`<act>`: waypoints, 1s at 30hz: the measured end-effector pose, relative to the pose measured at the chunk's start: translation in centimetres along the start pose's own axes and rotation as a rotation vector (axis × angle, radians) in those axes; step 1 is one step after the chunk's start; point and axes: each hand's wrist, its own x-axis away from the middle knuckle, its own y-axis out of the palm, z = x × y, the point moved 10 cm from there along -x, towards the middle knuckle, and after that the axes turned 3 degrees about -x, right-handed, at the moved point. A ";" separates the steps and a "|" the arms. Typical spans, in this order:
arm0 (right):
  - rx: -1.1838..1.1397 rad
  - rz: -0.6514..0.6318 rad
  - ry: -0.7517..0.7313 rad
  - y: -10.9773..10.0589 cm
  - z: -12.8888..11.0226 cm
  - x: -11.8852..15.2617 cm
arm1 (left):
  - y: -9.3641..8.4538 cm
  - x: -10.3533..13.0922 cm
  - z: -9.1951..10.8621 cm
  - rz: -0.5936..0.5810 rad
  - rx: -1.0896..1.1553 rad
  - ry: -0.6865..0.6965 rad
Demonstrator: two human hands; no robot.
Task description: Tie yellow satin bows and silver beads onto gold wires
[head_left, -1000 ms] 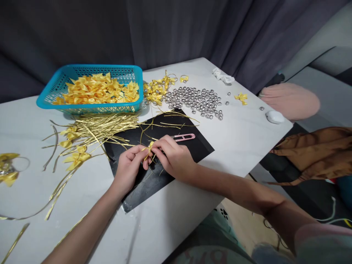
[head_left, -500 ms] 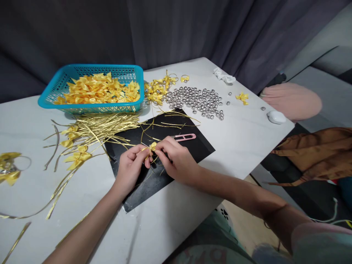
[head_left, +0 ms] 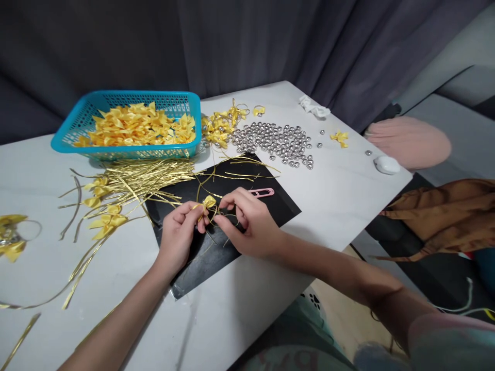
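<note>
Between the thumb and fingers of my left hand [head_left: 180, 232] is a small yellow ribbon bow [head_left: 209, 201], held above the black mat [head_left: 228, 252]. My right hand [head_left: 249, 219] is just to the right of the bow, its thumb and index finger apart at the tips. A thin gold cord [head_left: 232, 216] loops from the bow toward the right fingers; whether they touch it I cannot tell. Pink thread snips [head_left: 263, 192] lie on the mat beyond my right hand, partly hidden by it. Gold cords [head_left: 149, 178] are heaped at the mat's far left edge.
A blue basket [head_left: 127, 149] of yellow bows stands at the back left. Silver heart-shaped beads [head_left: 273, 141] spread to its right, beside finished-looking yellow bows [head_left: 218, 129]. A white object [head_left: 387, 165] sits near the table's right corner. More bows [head_left: 108, 221] and cords lie left.
My right hand has come off the bow and its thumb and index finger have parted. The left hand has shifted slightly left with the bow, which now shows more fully.
</note>
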 end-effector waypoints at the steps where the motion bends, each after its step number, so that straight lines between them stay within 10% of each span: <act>1: 0.030 0.021 -0.004 0.0 -0.2 -0.1 | 0.0 0.0 0.0 -0.003 0.000 0.001; 22: 0.579 -0.210 -0.059 3.3 0.5 -0.2 | 0.3 0.0 0.0 -0.024 0.004 -0.030; 30: 0.408 -0.098 -0.022 1.2 0.4 0.1 | -0.5 -0.2 -0.1 0.046 0.058 -0.035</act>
